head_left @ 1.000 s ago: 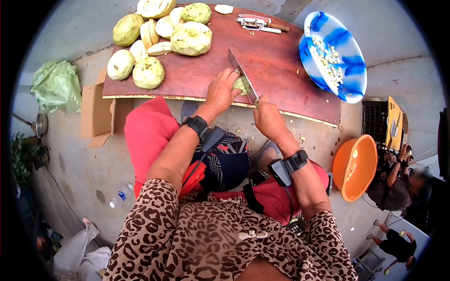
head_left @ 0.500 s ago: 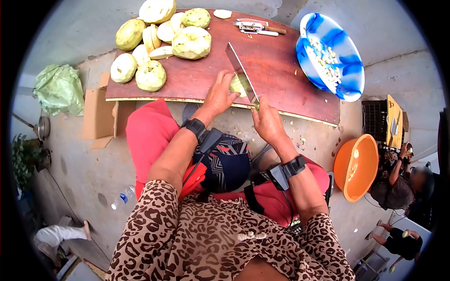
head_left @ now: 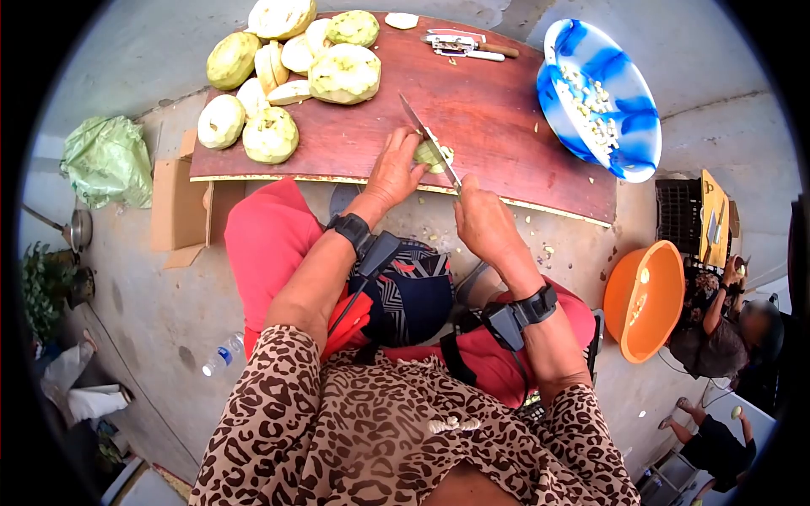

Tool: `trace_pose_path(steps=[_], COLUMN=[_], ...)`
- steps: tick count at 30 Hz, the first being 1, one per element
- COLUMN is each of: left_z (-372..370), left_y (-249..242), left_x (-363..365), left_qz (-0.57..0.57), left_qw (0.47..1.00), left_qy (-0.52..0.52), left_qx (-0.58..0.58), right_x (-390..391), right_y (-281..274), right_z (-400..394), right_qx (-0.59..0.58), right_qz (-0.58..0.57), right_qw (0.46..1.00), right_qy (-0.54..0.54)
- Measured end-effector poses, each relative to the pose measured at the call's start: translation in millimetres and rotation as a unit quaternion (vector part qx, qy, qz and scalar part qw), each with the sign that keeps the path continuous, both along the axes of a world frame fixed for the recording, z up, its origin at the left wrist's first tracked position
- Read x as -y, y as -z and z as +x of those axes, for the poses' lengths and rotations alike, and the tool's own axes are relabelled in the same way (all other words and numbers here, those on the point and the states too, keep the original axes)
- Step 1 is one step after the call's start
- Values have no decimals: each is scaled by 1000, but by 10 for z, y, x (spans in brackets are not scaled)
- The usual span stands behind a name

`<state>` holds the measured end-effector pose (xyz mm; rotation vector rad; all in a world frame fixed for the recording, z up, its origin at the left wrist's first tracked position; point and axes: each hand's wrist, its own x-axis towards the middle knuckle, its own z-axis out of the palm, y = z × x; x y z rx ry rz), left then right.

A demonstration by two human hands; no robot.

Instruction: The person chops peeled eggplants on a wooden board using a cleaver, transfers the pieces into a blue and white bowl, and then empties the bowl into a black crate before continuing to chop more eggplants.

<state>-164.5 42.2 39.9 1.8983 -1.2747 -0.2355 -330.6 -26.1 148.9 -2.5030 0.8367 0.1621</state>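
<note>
My right hand (head_left: 487, 218) is closed round the handle of a long knife (head_left: 419, 126), whose blade slants up and left across the fruit. Under the blade, near the front edge of the red-brown board (head_left: 481, 110), lies a cut piece of pale green peeled fruit (head_left: 430, 155). My left hand (head_left: 393, 175) presses on the left side of that piece with bent fingers. Peeled whole fruits (head_left: 344, 74) and cut wedges (head_left: 291, 93) are heaped at the board's left. A peeler (head_left: 456, 44) and a small knife (head_left: 486, 56) lie at the back.
A blue and white basin (head_left: 623, 126) with diced pieces stands on the right. Below it an orange basin (head_left: 620, 308) rests on the floor. A cardboard box (head_left: 175, 207), green plastic bag (head_left: 105, 162) and water bottle (head_left: 221, 354) are at left. Other people (head_left: 717, 333) are at right and lower left.
The knife's tip has come down and toward me, and its blade now shows narrower. Fruit now shows on the blade's right side. The person at lower left has shifted left.
</note>
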Motion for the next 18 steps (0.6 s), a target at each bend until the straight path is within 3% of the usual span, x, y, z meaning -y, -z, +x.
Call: trace_pose_path(steps=[8, 18], left_z=[5, 5], left_y=[-36, 28], left_x=[-9, -39], left_qz=[9, -28], left_qw=[1000, 999], left_qy=[3, 2], left_qx=[1, -21], right_x=[77, 110], right_y=[479, 570], right_z=[85, -33], right_qx=[16, 91], right_qz=[-3, 42], right_qw=[1000, 994], right_qy=[20, 43])
